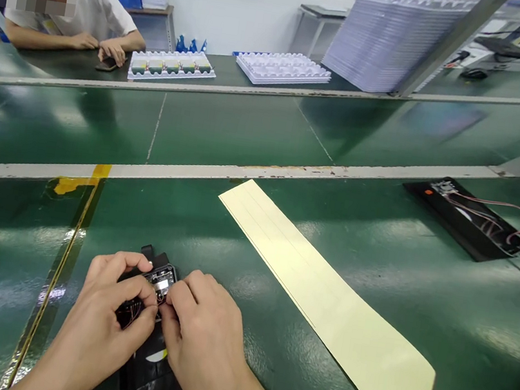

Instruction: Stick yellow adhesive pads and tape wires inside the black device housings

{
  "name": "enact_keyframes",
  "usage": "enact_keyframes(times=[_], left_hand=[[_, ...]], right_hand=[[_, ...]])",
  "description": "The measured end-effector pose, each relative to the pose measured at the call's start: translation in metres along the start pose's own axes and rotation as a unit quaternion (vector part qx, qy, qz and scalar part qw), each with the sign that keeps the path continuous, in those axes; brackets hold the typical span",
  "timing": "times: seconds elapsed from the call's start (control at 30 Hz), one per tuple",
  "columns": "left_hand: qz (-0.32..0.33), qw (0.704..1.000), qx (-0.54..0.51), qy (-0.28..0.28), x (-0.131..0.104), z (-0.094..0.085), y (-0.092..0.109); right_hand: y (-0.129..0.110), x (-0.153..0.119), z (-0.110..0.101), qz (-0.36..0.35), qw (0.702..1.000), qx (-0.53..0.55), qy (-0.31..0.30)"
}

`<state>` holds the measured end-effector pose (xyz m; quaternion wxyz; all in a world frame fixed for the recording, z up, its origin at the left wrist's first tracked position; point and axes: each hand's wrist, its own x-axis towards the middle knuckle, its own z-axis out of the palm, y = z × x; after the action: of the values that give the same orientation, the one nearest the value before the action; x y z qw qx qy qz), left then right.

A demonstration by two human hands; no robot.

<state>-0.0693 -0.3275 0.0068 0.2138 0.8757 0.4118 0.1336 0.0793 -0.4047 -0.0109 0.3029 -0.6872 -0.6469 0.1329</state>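
Low in the head view lies a black electronic device [163, 277] with an exposed circuit board and thin wires. My left hand [113, 310] is over its left side, thumb and forefinger pinched near the wires, the other fingers curled at its upper edge. On the right side of the board, my right hand [203, 330] also has thumb and forefinger closed together at the wires. What sits between the fingertips is too small and too covered to name. A black body with a yellow-and-white mark [156, 355] extends below the board, partly hidden by both hands.
A long pale yellow paper strip [324, 289] lies to the right. Beyond it rests a black panel with wires [471, 220]. Across the raised ledge [186, 167] are white trays [281, 68], a tall tray stack [385, 41] and a person [92, 7] seated at the left.
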Motion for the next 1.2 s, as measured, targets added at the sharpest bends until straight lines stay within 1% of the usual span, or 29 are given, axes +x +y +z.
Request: enact_keyframes(times=[0.17,0.3,0.37,0.43,0.5,0.63,0.8,0.93,1.07,1.2], left_hand=[[0.066,0.998,0.015,0.002,0.003,-0.005,-0.003],[0.087,0.996,0.014,0.0,0.004,-0.005,-0.007],[0.108,0.994,0.02,0.004,0.004,-0.005,-0.008],[0.142,0.989,0.034,0.021,0.005,-0.006,-0.008],[0.17,0.983,0.05,0.041,0.007,-0.006,-0.007],[0.199,0.976,0.065,0.06,0.009,-0.007,-0.007],[0.226,0.967,0.085,0.086,0.004,-0.005,-0.01],[0.236,0.964,0.084,0.084,0.003,-0.002,-0.01],[0.221,0.969,0.074,0.083,0.004,0.001,-0.009],[0.202,0.974,0.063,0.079,0.003,0.002,-0.01]], right_hand=[[-0.004,0.002,-0.002,-0.007,0.999,-0.043,-0.012],[-0.006,0.002,-0.001,-0.001,0.998,-0.058,-0.006],[-0.007,0.001,0.0,0.007,0.998,-0.055,-0.008],[-0.007,0.001,0.0,0.01,0.999,-0.038,-0.016],[-0.005,0.002,-0.001,0.003,0.999,0.003,-0.032],[0.0,0.008,-0.005,-0.009,0.993,0.1,-0.058],[0.004,0.015,-0.007,-0.025,0.99,0.126,-0.065],[0.005,0.016,-0.009,-0.02,0.986,0.151,-0.062],[0.007,0.015,-0.009,-0.042,0.99,0.125,-0.049],[0.007,0.013,-0.011,-0.083,0.994,0.064,-0.04]])
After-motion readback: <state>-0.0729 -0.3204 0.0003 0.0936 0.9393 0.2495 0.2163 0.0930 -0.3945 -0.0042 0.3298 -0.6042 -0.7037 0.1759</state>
